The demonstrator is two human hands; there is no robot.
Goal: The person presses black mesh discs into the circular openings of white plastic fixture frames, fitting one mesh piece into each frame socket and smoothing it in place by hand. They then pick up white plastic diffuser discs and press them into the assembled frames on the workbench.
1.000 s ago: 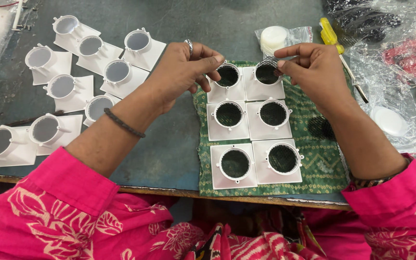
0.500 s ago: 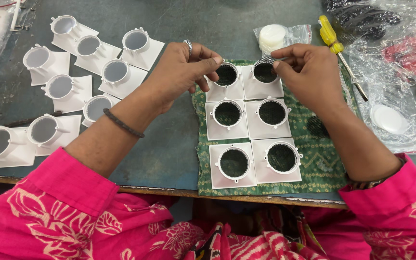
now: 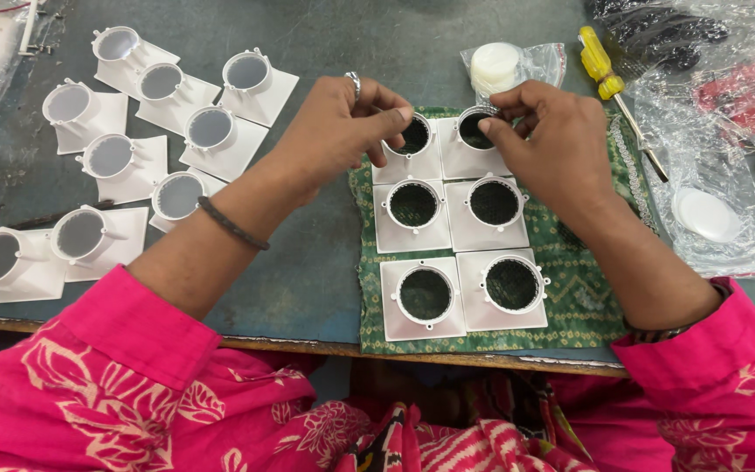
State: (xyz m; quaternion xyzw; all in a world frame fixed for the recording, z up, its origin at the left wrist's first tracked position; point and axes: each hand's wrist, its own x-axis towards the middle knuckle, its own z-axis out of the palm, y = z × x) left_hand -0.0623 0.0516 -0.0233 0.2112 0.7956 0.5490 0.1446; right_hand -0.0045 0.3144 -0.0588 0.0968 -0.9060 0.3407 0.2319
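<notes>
Six white square housings [image 3: 452, 293] with dark mesh inside on green cloth [image 3: 583, 297]; both hands' fingers [image 3: 491, 135] pinching the far pair's rims.

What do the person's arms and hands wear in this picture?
Both arms have bright pink sleeves with a pale floral print, pushed up. The left hand has a silver ring, and its wrist a thin dark bracelet. The right hand is bare, with a patterned bangle at its wrist.

- The left hand [image 3: 340, 131] touched the rim of the far left holder [image 3: 412, 144] on the green cloth [image 3: 582, 293].
- The right hand [image 3: 552, 144] pinched the rim of the far right holder [image 3: 474, 140].
- Four more white holders [image 3: 456, 253] lay on the cloth, in pairs.
- Other holders [image 3: 133, 157] lay to the left on the table [image 3: 308, 253].
- A yellow screwdriver [image 3: 609, 83] lay to the right.
</notes>
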